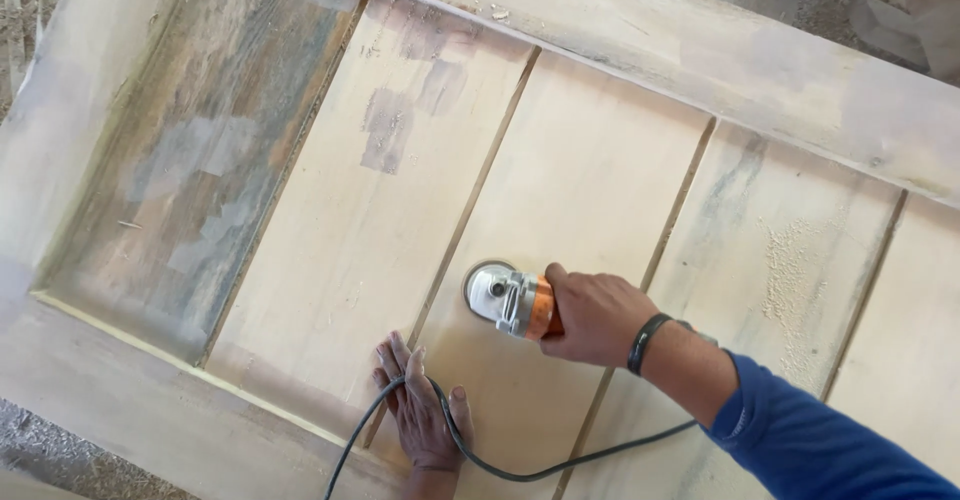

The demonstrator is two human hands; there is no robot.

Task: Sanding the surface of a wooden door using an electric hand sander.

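A pale wooden door panel (330,220) with grooved boards fills the view, dusted with sawdust (790,270) at right. The left hand (425,410) lies flat on it, fingers spread and released, a black cord (520,472) crossing its wrist. Just right, the right hand (595,315) clenches an orange-and-silver angle grinder (508,298), long axis nearly level, disc end pointing left, resting on the middle board.

Grinder (505,298) and cord (520,470) on panelled wooden door (600,170), seemingly.
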